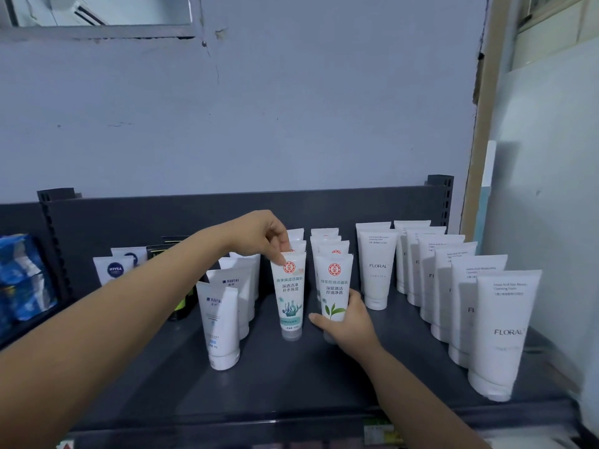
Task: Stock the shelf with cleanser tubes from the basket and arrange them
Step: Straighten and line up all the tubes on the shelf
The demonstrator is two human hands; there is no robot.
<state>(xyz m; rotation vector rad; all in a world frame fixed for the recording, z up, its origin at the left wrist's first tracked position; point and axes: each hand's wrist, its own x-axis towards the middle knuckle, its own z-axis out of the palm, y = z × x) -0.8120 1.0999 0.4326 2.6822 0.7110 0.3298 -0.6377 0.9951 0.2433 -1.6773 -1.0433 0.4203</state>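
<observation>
L arm stretched fwd from lower left over the shelf point(291, 384), wrist bent down. left hand point(263, 235) sits above the seaweed-print tube point(289, 296), fingertips curled, pinching its top crimp edge. R arm comes in from bottom right, right hand point(351, 324) wrapped round lower part of the leaf-print tube point(334, 283), thumb sticking out on its left, cap end hidden behind the hand. Both tubes upright, side by side at front of the 2 middle rows, not touching. FLORAL tubes point(505, 332) in rows to the right, other white tubes point(220, 322) to the left
</observation>
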